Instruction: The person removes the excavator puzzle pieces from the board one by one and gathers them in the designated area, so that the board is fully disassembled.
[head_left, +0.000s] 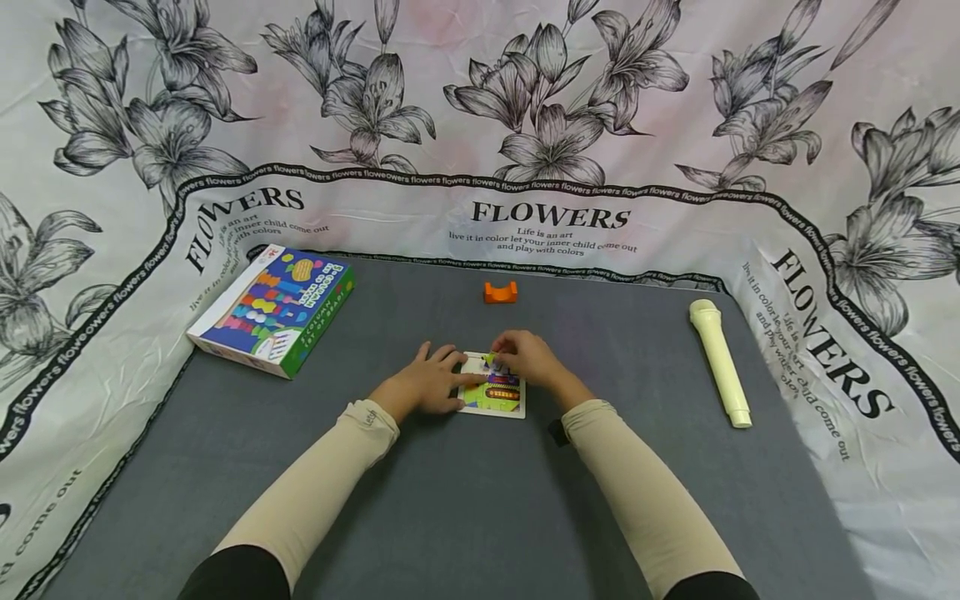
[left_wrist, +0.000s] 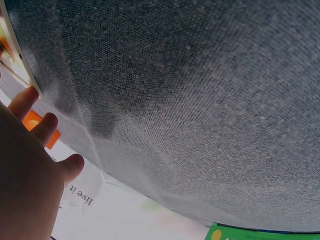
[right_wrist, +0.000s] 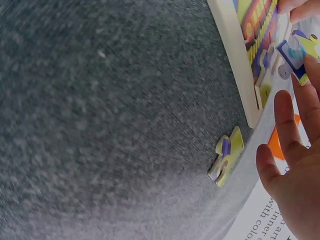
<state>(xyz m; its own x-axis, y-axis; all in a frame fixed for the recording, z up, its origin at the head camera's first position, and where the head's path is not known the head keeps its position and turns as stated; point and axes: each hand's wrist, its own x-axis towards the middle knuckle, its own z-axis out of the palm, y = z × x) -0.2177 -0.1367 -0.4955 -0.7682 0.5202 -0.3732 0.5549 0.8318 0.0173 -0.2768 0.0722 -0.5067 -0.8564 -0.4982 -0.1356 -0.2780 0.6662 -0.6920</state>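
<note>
A small jigsaw puzzle board [head_left: 522,402] with a pale frame and a colourful picture lies on the grey table in the head view. My left hand [head_left: 429,383] rests at its left side with spread fingers, one reaching across the picture. Between the fingertips of my right hand [head_left: 527,357], over the board's upper right, is a puzzle piece [right_wrist: 295,52], seen best in the right wrist view. That piece is blue, white and yellow-green and is held tilted above the frame. A second puzzle piece [right_wrist: 227,157] lies on the cloth beside the board.
Beyond the board sits an orange curved block [head_left: 500,292]. To the left is a blue and green game box [head_left: 277,304]. A pale yellow stick-like object [head_left: 722,364] lies at the right. White flower-printed cloth [head_left: 547,233] borders the table's back and sides.
</note>
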